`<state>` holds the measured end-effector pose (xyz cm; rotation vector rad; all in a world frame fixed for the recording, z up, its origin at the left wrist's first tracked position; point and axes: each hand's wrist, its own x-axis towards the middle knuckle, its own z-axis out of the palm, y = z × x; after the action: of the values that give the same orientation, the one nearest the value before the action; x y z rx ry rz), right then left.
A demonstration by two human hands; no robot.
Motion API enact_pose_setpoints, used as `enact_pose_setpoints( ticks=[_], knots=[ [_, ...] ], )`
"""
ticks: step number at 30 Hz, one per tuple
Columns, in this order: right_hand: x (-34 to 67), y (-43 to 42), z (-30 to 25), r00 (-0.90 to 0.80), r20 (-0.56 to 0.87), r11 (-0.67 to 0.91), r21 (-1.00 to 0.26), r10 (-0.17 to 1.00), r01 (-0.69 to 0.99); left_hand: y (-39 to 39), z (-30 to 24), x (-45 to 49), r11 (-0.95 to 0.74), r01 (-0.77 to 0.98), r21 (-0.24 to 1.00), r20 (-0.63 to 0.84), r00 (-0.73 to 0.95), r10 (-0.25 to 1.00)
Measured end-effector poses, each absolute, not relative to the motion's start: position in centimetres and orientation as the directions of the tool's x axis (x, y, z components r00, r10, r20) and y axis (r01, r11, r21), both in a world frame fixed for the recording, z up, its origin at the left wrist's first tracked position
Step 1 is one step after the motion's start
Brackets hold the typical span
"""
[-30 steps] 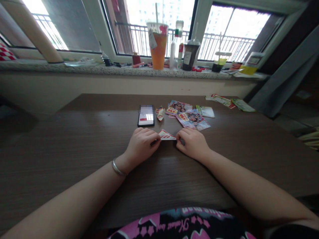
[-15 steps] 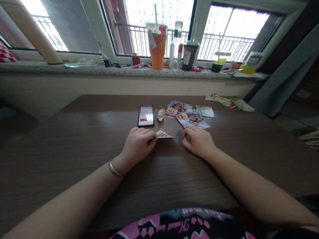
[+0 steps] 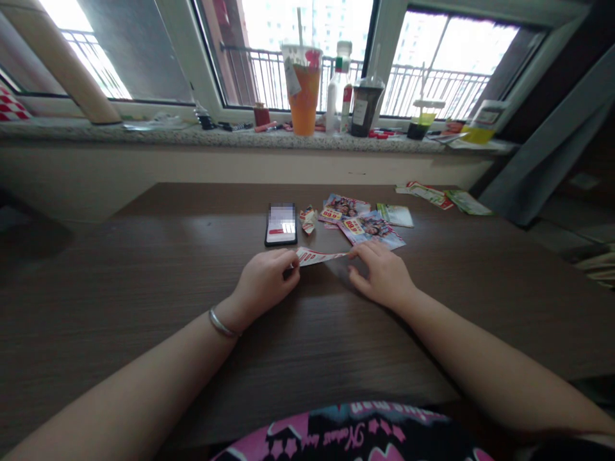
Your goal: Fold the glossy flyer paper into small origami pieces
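My left hand (image 3: 265, 280) is closed, thumb and fingers pinching the left end of a strip of white paper with red print (image 3: 314, 257). The paper is slightly curved and tilted over the table. At its right end rest the fingertips of my right hand (image 3: 384, 275), whose thumb is spread apart below. Just beyond my left hand lies a phone (image 3: 281, 239) with a lit screen, partly blurred. Beside it is a small folded piece of printed paper (image 3: 308, 221). Past my right hand lie a picture flyer (image 3: 375, 228) and another flyer (image 3: 346, 206) partly under it.
A green and white paper packet (image 3: 396, 216) lies right of the flyers, with more printed strips (image 3: 430, 194) at the brown table's (image 3: 158, 269) far right. On the windowsill (image 3: 192, 137) stand an orange drink cup (image 3: 304, 102), a clear bottle (image 3: 336, 96) and a dark cup (image 3: 366, 109).
The paper strip has opened out wider between my hands and shifted slightly left with my left hand. My right hand's thumb and index finger have moved apart.
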<state>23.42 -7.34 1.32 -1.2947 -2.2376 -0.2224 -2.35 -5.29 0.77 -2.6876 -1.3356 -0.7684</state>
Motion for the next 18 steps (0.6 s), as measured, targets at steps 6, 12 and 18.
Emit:
enact_pose_setpoints(
  ticks=[6,12,18],
  knots=[
    [22.2,-7.6,1.3,-0.536,0.574,0.667,-0.023,0.619,0.745,-5.4,1.0,-1.6,-0.695,0.717,0.056,0.472,0.594,0.652],
    [21.7,-7.4,1.3,-0.593,0.553,0.713,-0.002,0.585,0.701,-6.0,1.3,-0.8,-0.715,0.698,-0.04,0.502,0.633,0.589],
    [21.4,-7.6,1.3,-0.62,0.517,0.718,0.015,0.59,0.696,-6.3,1.3,-0.5,-0.762,0.646,-0.038,0.513,0.667,0.54]
  ],
)
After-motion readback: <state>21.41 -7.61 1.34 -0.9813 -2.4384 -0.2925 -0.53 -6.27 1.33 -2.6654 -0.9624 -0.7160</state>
